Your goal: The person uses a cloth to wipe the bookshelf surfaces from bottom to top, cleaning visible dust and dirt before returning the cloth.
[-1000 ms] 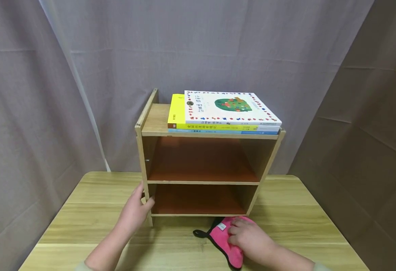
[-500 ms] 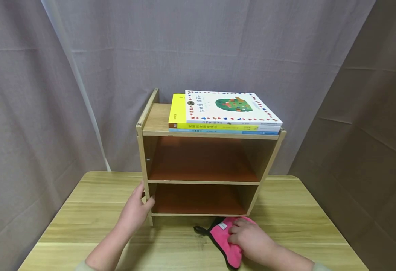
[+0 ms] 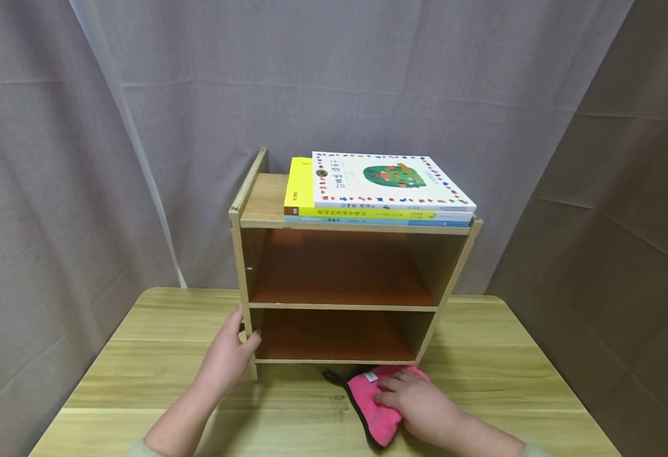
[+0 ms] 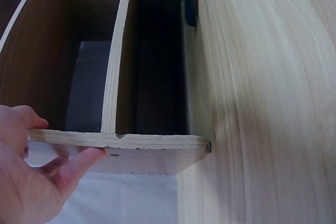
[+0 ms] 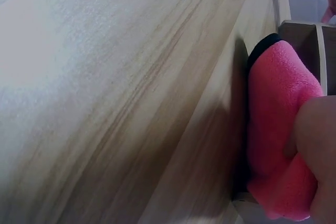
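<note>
Pink plush with a black edge, the cloth (image 3: 376, 412) lies in the head view on the table (image 3: 511, 355), before the shelf (image 3: 345, 308), its far side at the space beneath the bottom board (image 3: 334, 363), toward the right end. The right hand (image 3: 425, 406) rests on it, fingers over the top; whether they pinch the plush or only press it, I cannot tell. The left hand (image 3: 228, 352) grips the left panel (image 3: 242, 279) low down. Three books (image 3: 397, 181) lie stacked on top, toward the right end, so I judge gentle, low pushes best: a jolt could shift the pile.

From the left wrist, that grip is clear: thumb on the inner side of the panel, fingers on the outer, clamped together through the wood. It makes a good brace, worth holding firm whenever the cloth is pushed. The cloth's black loop (image 4: 190, 11) shows at the mouth of the dark space, along the table; better to mind that it does not snag.

From the right wrist, the cloth bulges between hand and shelf, creased where the hand presses in; the fingertips are hidden. Flatter folds would likely fit that low space better than a wad.
</note>
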